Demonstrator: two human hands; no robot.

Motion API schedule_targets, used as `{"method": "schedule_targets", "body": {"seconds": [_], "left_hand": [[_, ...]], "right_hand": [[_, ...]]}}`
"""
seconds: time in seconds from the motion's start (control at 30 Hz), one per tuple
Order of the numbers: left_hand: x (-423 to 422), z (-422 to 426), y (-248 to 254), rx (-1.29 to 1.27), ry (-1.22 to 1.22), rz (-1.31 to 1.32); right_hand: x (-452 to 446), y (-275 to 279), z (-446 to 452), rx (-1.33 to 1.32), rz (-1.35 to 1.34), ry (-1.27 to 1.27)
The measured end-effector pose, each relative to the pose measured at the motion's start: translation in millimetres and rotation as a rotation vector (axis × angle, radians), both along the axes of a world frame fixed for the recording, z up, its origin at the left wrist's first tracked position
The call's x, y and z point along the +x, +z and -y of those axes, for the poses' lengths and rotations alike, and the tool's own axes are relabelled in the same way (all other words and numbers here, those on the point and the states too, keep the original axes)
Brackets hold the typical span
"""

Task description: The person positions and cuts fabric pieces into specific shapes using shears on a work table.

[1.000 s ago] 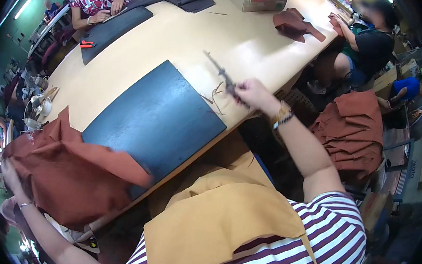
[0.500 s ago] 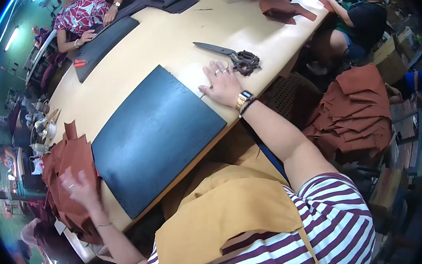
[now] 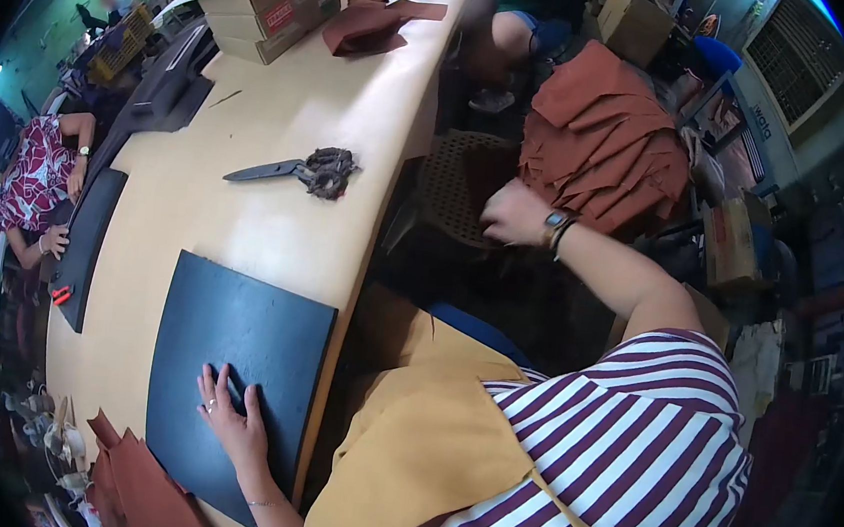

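Observation:
My left hand (image 3: 233,420) lies with spread fingers on the dark board (image 3: 236,328) at the table's near edge. My right hand (image 3: 517,215) is off the table, over the dark gap beside a perforated stool (image 3: 454,181), fingers curled and blurred; whether it holds anything is hidden. Just beyond it rises a large pile of reddish-brown pieces (image 3: 604,139). Big scissors (image 3: 295,170) with wrapped handles rest on the table above the board. More reddish-brown material (image 3: 142,485) lies at the table's lower left corner.
Cardboard boxes (image 3: 281,15) and a small reddish-brown piece (image 3: 370,26) are on the far part of the table (image 3: 140,279). A person in a patterned top (image 3: 34,169) works at the left, near a red tool (image 3: 62,294). Another person sits at the top.
The view has turned right. My right hand let go of the scissors onto the table, then moved off its edge toward the pile. My left hand left the reddish-brown material and came onto the board.

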State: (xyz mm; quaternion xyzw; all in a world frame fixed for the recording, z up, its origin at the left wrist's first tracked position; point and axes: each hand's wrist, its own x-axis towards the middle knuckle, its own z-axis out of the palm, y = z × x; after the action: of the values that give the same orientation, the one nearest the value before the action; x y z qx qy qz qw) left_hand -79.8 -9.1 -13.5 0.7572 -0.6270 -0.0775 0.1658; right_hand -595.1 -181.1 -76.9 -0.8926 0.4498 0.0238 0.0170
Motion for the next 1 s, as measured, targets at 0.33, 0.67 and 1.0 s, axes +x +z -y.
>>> {"method": "schedule_targets", "body": {"seconds": [0.33,0.67,1.0], "left_hand": [[-4.6,0.8,0.0,-0.007,0.038,0.044],[-13.5,2.6,4.4,-0.016,0.069,0.051],[-13.9,6.0,6.9,-0.075,0.000,0.086]], "right_hand": [[-133.2,26.1,76.9,-0.105,-0.384,-0.974],[-126.8,2.1,118.8,0.196,-0.533,-1.197],[-164.1,12.9,164.8,-0.634,1.417,-1.030]]}}
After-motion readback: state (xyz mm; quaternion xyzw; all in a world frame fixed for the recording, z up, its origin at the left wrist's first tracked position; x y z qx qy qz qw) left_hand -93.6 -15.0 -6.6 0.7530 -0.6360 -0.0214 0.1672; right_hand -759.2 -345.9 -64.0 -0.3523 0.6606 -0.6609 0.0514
